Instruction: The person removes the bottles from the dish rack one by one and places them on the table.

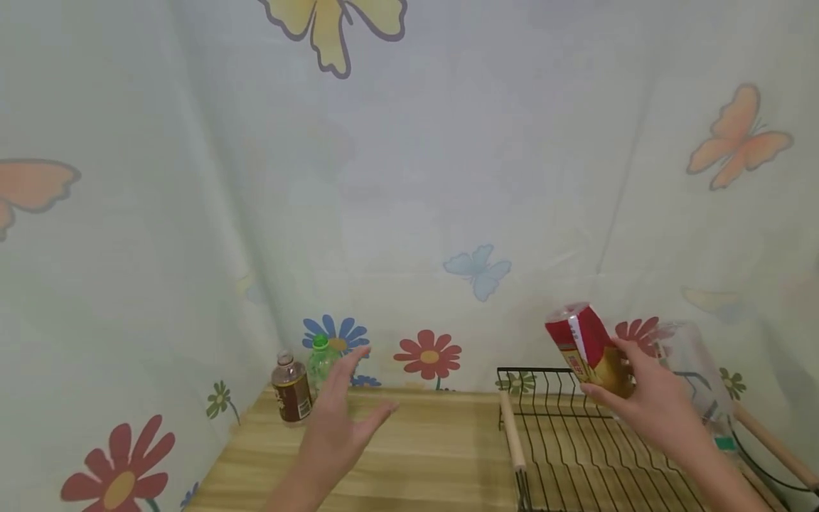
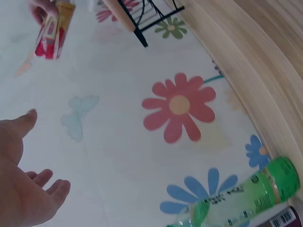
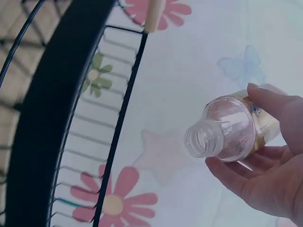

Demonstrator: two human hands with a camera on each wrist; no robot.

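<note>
My right hand (image 1: 662, 398) grips an empty clear plastic bottle (image 1: 591, 348) with a red and gold label, tilted above the wire rack (image 1: 544, 441). In the right wrist view the bottle's uncapped neck (image 3: 203, 138) points away from the palm. My left hand (image 1: 333, 419) is raised over the left part of the table, fingers spread and holding nothing. Behind it stands a green bottle (image 1: 320, 355), partly hidden by the hand. Beside that one is an uncapped bottle with a brown label (image 1: 293, 390).
The black rack has wooden handles (image 1: 512, 430) and sits on the right of the wood-grain table (image 1: 435, 441). A clear plastic container with a green patch (image 1: 724, 443) leans at the rack's right side. A patterned curtain (image 1: 397, 213) hangs behind and to the left.
</note>
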